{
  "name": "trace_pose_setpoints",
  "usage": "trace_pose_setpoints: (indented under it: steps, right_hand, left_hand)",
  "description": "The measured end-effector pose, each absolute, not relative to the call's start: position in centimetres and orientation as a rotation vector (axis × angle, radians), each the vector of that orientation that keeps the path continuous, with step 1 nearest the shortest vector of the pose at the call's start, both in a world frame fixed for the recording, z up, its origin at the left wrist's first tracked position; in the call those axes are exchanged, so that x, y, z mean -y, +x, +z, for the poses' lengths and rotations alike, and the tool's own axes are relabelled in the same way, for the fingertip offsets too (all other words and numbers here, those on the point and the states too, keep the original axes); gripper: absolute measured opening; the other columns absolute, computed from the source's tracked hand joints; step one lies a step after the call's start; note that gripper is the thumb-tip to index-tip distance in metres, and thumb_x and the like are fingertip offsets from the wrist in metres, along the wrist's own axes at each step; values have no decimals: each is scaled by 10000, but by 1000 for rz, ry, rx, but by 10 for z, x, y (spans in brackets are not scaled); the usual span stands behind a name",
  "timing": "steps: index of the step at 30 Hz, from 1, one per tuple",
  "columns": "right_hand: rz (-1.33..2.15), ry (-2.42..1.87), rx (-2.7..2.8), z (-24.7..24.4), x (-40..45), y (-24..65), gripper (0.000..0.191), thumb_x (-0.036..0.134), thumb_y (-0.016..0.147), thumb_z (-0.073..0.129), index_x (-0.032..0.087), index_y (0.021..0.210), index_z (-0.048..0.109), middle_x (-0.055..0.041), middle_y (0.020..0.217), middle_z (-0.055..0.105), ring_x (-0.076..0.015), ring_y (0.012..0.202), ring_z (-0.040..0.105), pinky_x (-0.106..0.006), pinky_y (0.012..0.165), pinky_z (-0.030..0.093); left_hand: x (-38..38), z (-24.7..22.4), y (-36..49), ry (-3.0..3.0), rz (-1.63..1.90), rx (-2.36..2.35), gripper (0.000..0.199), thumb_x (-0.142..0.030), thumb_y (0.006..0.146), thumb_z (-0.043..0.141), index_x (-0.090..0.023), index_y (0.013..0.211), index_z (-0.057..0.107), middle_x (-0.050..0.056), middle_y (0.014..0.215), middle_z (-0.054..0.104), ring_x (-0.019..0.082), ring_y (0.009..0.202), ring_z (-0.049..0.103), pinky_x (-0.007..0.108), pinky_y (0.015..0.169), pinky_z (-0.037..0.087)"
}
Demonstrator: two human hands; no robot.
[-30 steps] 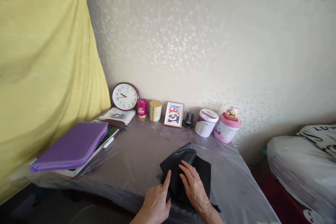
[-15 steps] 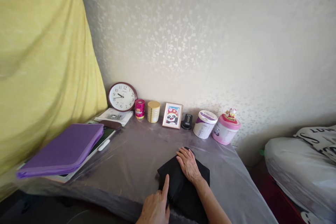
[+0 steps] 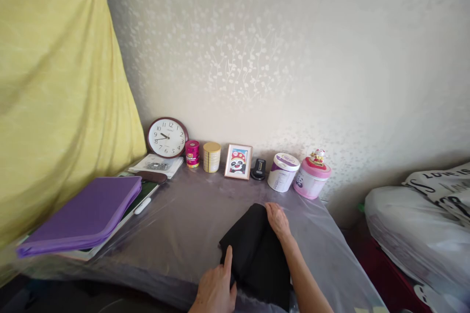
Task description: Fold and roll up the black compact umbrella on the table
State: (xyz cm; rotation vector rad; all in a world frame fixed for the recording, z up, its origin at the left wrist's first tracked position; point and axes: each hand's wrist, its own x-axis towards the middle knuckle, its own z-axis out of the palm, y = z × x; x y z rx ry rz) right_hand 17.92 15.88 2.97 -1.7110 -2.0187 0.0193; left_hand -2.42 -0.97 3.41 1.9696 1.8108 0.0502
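A piece of black cloth (image 3: 247, 244), creased down its middle, lies at the front of the table. My left hand (image 3: 216, 286) is at its near left edge, index finger stretched out along the cloth while thumb and other fingers curl around the edge. At the far right corner, my right hand (image 3: 278, 221) pinches the cloth's edge with bent fingers. My right forearm runs along the cloth's right side. Part of the edge under the left hand is hidden.
Along the wall stand a clock (image 3: 167, 138), a pink can (image 3: 192, 153), a yellow-lidded can (image 3: 212, 157), a picture frame (image 3: 238, 162), a small black device (image 3: 259, 169) and two tubs (image 3: 283, 172). A purple folder (image 3: 81, 215) lies left. Plastic-wrapped bedding (image 3: 407, 225) stands right.
My right hand has moved from lying flat on the cloth to its far right corner, fingers now bent on the edge. The cloth's far part has spread flatter. My left hand stays about where it was.
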Motion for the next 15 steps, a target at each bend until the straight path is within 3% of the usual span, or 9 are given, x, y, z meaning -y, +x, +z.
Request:
trace_pose_setpoints:
  steps: [5,15]
  right_hand:
    - [-24,-1795,1692,21,-105,216,313,373,865,352,191,938,597,-94,949,643,-211,863,613,-343,799,453]
    - [481,-1854,1447,19,-30,203,430,540,792,402,192,920,620,-65,721,682,-228,676,651,-306,613,482]
  left_hand:
    - [13,33,-24,1971,139,-1842,698,-237,817,431,-107,1414,93,112,958,646,242,888,598,334,757,428]
    - [13,30,-23,1990,123,-1876,682,-245,827,429,-103,1410,104,101,915,650,221,848,605,313,731,416]
